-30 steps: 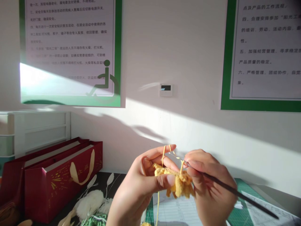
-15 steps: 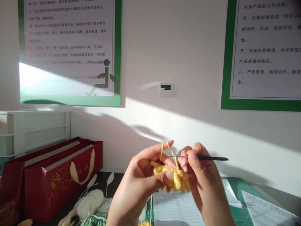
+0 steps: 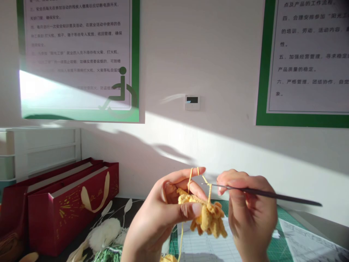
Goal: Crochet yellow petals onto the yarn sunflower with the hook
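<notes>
Yellow crochet piece [image 3: 205, 214] pinched in left hand [image 3: 160, 218], hook [image 3: 261, 194] gripped in right hand [image 3: 251, 214] alongside

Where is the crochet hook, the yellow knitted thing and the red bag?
crochet hook [image 3: 272, 195], head view, middle of its dark shaft.
yellow knitted thing [image 3: 209, 218], head view, its bunched lower part.
red bag [image 3: 54, 214], head view, its front face.

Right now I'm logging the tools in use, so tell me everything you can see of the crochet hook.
The crochet hook is a thin, dark, straight rod, seemingly metal, lying nearly level and sloping slightly down to the right. The right hand pinches it near the front; its long tail juts out past the hand. Its tip catches a strand of yellow yarn just above the yellow crocheted piece, which the left hand grips.
</notes>
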Tool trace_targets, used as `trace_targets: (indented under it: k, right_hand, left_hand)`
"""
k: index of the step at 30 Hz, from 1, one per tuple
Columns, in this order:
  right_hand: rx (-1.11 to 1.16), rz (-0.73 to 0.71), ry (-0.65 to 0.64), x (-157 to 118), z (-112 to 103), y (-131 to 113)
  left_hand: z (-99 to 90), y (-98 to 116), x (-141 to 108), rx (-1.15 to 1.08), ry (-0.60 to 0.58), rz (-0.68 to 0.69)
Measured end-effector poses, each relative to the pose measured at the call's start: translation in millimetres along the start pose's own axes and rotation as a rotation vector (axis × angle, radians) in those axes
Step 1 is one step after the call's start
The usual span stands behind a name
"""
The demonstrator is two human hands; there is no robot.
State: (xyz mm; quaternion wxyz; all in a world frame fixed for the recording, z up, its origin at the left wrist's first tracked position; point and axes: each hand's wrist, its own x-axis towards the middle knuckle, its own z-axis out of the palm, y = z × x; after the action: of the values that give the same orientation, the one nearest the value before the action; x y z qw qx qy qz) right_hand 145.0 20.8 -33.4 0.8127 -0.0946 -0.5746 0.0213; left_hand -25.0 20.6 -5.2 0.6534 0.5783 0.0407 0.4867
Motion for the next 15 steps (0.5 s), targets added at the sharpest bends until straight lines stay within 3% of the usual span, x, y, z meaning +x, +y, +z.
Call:
trace_targets:
  k: [3,10,13,15]
  right_hand:
    - [0.142,0.172,0.068,5,0,-4]
    - [0.425,0.624,-0.028,10,11,-8]
    - [0.354,0.57,-0.095,3,15,-8]
    - [0.169,0.38,-0.106,-1,12,-7]
  left_hand:
    - [-5.2,4,-1,0.021,-0.002,-0.032]
    - [-9.3,1,-1,0.058,-0.019,-0.001]
    - [-2.4,-2,-1,0.061,-0.007,0.019]
    - [3.7,-3,-2,0.048,-0.012,0.019]
